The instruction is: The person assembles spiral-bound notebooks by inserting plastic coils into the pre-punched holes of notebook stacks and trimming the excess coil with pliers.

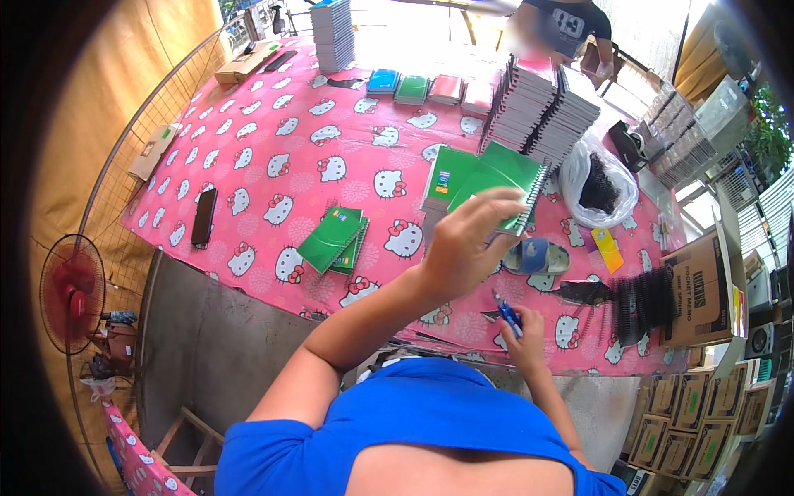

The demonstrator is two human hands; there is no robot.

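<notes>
My left hand (473,248) reaches across the middle of the table, its fingers and thumb closed on the lower edge of a green spiral notebook (500,175). That notebook is tilted, its wire coil on the right side. Just behind it lies a stack topped by another green notebook (447,172). Lower down, near the table's front edge, my right hand (527,337) is wrapped round blue-handled pliers (509,317) pointing up and left. A blue slide sandal (538,257) rests between my hands and the plastic bag. Two green notebooks (335,240) lie overlapped to the left.
Tall notebook stacks (529,107) stand behind. At the right are a white plastic bag (597,183) of black coils, a row of black spiral coils (641,306) and a cardboard box (703,289). A phone (203,217) lies left. Another person (571,25) stands across the table.
</notes>
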